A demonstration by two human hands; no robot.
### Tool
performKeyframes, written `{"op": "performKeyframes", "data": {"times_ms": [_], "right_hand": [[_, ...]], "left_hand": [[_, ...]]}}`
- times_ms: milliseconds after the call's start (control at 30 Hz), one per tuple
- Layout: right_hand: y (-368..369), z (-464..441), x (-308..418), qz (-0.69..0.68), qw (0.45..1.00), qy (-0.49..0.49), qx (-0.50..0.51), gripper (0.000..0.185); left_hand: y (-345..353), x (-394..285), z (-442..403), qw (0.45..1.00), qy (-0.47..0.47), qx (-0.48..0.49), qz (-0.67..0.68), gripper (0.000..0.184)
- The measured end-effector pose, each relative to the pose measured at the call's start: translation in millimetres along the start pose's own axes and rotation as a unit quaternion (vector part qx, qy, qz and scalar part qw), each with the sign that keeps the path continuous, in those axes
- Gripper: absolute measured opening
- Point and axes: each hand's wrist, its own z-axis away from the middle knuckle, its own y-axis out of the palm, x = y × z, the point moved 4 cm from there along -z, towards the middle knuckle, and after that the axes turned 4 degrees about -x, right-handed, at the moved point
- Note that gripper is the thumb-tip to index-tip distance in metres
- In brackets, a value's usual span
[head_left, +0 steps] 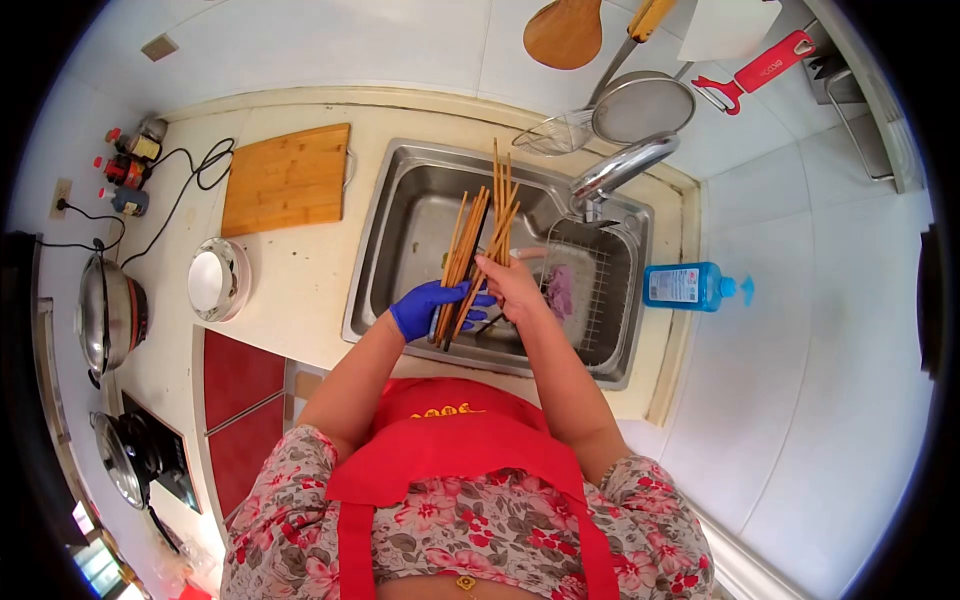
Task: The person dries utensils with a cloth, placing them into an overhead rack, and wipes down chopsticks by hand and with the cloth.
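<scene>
Over the sink (365,280), a bundle of wooden chopsticks (462,245), a few of them black, is held between both hands. My left hand (425,308), in a blue rubber glove, is closed around the lower part of the bundle. My right hand (510,287) is bare and its fingers pinch several chopsticks that fan out up and to the right. A purple cloth or glove (561,290) lies just right of my right hand, by the wire rack (600,300) in the sink. Part of the sink floor is hidden behind my hands.
A faucet (625,165) hangs over the sink's right back corner. To the right stands a blue soap pump bottle (690,287). On the left counter are a cutting board (285,180), stacked bowls (212,280) and a lidded pan (105,310). A strainer (643,107) hangs on the wall.
</scene>
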Motion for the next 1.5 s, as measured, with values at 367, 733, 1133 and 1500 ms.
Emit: {"op": "performKeyframes", "data": {"times_ms": [367,733,1133,1500], "right_hand": [[-2,-2,0,-0.094,0.996,-0.005,-0.012,0.02],[11,6,17,-0.067,0.996,-0.051,-0.032,0.018],[0,3,3,-0.085,0.994,-0.038,-0.058,0.013],[-1,5,0,-0.086,0.996,-0.03,-0.021,0.018]], "left_hand": [[-16,6,-7,0.996,0.019,-0.057,-0.062,0.046],[-15,23,-14,0.994,0.006,-0.046,-0.101,0.045],[-16,28,-9,0.989,0.003,-0.05,-0.139,0.046],[4,19,4,0.99,0.005,-0.067,-0.125,0.044]]}}
